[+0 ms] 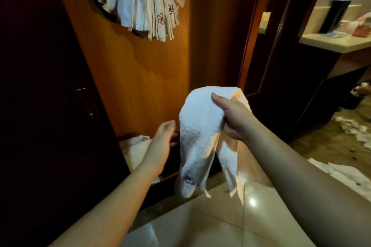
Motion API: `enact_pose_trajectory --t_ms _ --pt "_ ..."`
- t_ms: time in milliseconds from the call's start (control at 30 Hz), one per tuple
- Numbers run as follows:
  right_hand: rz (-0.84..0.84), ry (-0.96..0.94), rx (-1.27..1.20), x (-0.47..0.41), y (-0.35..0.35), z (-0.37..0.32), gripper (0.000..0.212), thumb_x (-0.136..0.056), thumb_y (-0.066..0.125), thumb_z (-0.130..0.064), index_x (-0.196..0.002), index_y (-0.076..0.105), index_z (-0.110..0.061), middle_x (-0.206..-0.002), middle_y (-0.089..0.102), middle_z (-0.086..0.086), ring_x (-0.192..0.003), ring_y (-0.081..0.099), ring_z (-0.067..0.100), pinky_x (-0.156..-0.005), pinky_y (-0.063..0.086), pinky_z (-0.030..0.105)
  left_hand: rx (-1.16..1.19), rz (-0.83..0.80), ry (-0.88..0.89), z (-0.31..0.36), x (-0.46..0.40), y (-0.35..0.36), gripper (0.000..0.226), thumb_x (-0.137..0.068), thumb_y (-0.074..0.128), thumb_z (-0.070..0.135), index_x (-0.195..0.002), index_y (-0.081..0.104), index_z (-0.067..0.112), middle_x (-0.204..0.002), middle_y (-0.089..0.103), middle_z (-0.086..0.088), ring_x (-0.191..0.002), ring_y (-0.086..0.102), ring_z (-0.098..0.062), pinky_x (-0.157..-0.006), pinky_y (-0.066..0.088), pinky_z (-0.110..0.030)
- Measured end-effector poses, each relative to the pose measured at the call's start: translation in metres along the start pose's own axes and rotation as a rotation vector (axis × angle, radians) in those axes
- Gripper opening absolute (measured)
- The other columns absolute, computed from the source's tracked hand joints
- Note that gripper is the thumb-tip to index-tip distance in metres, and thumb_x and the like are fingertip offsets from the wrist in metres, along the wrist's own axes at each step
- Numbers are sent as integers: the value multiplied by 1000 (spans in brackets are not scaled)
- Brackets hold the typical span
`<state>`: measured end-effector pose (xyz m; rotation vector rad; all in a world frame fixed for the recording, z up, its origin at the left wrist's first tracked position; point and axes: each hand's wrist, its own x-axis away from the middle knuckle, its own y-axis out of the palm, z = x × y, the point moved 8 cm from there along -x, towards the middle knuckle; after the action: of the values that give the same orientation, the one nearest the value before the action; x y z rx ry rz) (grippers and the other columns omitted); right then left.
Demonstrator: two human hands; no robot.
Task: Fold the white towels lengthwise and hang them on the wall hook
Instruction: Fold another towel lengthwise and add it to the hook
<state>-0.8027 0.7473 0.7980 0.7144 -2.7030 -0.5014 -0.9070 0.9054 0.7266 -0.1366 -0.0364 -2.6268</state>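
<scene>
Towel (200, 126) held before a wood wall (150, 70).
Right hand (234, 120) grips it; left hand (162, 142) loose; tiled floor (230, 226) below, hung towels (138, 0) above.

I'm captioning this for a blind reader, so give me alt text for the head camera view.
A person's right hand holds up a folded white towel draped over its fingers, while the open left hand reaches toward it. Above, a bunch of towels hangs on a wooden wall; more cloths lie on the floor.
</scene>
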Motion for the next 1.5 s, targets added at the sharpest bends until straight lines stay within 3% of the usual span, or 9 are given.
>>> enact_pose_trajectory --t_ms 200,467,600,733,1033,1200,1333,1433,1500 --pt "72 -78 -96 0 36 -19 51 -99 59 -33 -139 44 -7 -127 66 7 -113 65 22 -101 51 39 -415 5 240 26 25 36 78 -93 64 47 -155 18 34 -157 29 10 -135 44 -14 -97 49 -30" --pt "95 -200 -144 -5 71 -52 44 -99 57 -37 -133 46 -12 -126 64 4 -113 64 19 -104 50 38 -718 301 406 74 9 28 67 -97 59 35 -154 25 28 -155 40 4 -137 47 -18 -98 53 -36" --pt "175 -274 -209 -4 54 -77 35 -98 59 -36 -121 55 -10 -114 71 6 -103 70 21 -95 55 38 -835 304 338 56 0 4 36 -95 57 19 -131 53 26 -117 65 4 -107 64 -19 -81 57 -39" --pt "305 -306 -236 -13 15 -86 35 -96 64 -33 -118 59 -6 -103 76 7 -90 75 21 -91 58 41 -946 382 250 27 -12 -54 23 -91 53 15 -109 61 27 -99 64 7 -82 60 -18 -65 52 -37" --pt "417 -264 -399 -28 -27 -60 39 -93 70 -30 -122 59 -7 -99 77 6 -84 76 20 -84 61 40 -796 529 233 28 -20 -141 21 -77 59 9 -94 65 22 -92 67 1 -87 63 -27 -69 51 -38" --pt "484 -264 -465 -32 -40 -63 37 -88 75 -30 -116 61 -10 -94 78 5 -79 76 23 -80 62 44 -94 461 364 60 -2 -158 31 -81 62 -5 -82 63 26 -81 65 7 -86 60 -17 -66 44 -24" --pt "442 -292 -486 -42 -45 -65 39 -91 68 -33 -122 60 -10 -109 75 7 -89 75 28 -83 60 48 431 123 485 89 2 -154 37 -75 80 26 -108 63 20 -99 73 6 -94 67 -10 -87 54 -27" --pt "366 -284 -500 -47 -43 -60 42 -95 61 -37 -126 58 -9 -111 74 11 -95 73 34 -89 56 51 168 -60 236 62 0 -116 36 -77 78 7 -111 66 14 -99 77 3 -94 72 -11 -99 51 -41" --pt "362 -265 -488 -47 -45 -56 41 -97 58 -38 -124 59 -7 -110 75 11 -94 74 33 -88 57 49 10 -78 233 55 6 -108 32 -83 70 -2 -107 70 18 -98 77 6 -95 72 -12 -82 56 -31"
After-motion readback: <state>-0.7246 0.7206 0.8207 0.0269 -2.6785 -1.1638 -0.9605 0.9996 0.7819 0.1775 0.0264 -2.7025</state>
